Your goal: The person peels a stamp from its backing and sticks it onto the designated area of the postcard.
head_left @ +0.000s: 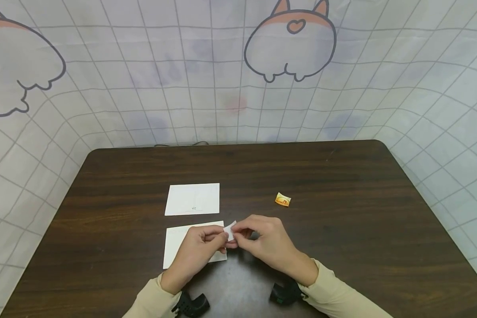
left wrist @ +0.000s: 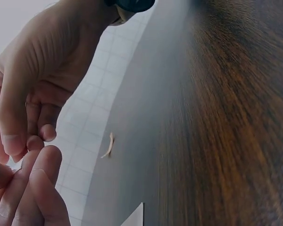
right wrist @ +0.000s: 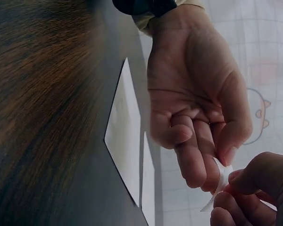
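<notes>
Between my two hands is a small white piece of paper (head_left: 229, 230), slightly curved; its printed side, if any, is hidden. The left hand (head_left: 202, 247) pinches its left side between thumb and fingers, above the nearer white card. From the right, the right hand (head_left: 268, 240) pinches the other edge with thumb and forefinger. In the right wrist view, the white piece (right wrist: 220, 183) shows between both sets of fingertips. The nearer white card (head_left: 175, 243) lies flat on the table, partly covered by the left hand. Beyond it lies another white card (head_left: 192, 198) with a small mark near its lower edge.
A small yellow-orange printed piece (head_left: 283, 199) with curled edges lies right of the cards on the dark wooden table (head_left: 361, 212). A white grid-patterned cloth (head_left: 206, 88) hangs behind and at the sides. Black devices (head_left: 286, 293) are worn at both wrists.
</notes>
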Available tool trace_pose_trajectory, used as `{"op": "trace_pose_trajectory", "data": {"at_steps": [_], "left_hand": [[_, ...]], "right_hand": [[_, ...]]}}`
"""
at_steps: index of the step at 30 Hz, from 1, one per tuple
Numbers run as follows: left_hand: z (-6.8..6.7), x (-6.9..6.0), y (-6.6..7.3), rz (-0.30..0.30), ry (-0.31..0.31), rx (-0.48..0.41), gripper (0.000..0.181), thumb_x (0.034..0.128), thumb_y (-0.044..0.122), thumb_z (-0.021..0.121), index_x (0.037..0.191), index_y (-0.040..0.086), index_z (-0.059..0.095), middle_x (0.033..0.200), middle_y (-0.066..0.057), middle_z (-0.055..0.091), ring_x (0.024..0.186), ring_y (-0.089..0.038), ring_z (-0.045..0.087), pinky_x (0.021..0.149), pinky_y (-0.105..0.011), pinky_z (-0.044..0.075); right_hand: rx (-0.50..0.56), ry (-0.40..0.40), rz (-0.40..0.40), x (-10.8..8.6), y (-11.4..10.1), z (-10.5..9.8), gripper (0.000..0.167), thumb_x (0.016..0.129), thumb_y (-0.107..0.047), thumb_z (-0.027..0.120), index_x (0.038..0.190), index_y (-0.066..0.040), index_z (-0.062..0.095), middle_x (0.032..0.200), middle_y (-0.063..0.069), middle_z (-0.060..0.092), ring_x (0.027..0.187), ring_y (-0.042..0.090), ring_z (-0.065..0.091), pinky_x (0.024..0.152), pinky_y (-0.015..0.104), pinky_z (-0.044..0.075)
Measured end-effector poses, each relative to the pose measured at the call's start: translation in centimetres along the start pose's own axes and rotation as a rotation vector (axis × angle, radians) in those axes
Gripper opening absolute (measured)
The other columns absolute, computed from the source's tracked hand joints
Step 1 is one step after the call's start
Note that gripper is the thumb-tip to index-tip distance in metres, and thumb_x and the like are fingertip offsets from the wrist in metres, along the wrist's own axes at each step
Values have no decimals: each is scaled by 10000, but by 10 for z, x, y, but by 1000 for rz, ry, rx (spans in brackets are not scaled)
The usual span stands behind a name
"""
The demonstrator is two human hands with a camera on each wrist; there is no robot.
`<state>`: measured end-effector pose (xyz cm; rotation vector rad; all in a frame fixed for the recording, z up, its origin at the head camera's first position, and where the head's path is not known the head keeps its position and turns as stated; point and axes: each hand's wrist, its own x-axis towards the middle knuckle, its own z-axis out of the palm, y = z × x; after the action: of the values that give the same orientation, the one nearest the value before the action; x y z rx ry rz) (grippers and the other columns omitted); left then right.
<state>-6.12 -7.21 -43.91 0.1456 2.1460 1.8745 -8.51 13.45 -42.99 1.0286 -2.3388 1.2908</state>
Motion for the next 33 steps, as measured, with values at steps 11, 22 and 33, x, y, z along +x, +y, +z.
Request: {"op": "trace_pose_trajectory", "data": {"at_steps": [11, 22, 33], "left_hand": [[4, -4, 2, 8, -26, -43, 257, 1022, 118, 627, 1166, -69, 729, 1118, -244, 773, 908, -85, 789, 762, -274, 647], [10, -6, 5, 20, -12, -22, 259, 1033, 103, 613, 1186, -73, 724, 1100, -253, 775, 919, -138, 794, 774, -244, 642], [13, -8, 5, 3, 16, -19, 259, 1030, 127, 624, 1178, -55, 734, 1083, -221, 789, 941, -315, 796, 773, -243, 641]], "right_hand": [[-64, -2, -48, -1, -2, 1, 143, 826, -7, 816, 914, -116, 788, 819, -30, 757, 717, 32, 670, 680, 128, 574], [-137, 16, -120, -4, 1, 4, 164, 804, 21, 811, 918, -93, 779, 847, -6, 759, 757, 48, 710, 710, 157, 604], [-154, 14, -126, -4, 1, 4, 151, 801, 21, 809, 905, -85, 780, 834, -2, 758, 740, 42, 702, 692, 151, 598]]}}
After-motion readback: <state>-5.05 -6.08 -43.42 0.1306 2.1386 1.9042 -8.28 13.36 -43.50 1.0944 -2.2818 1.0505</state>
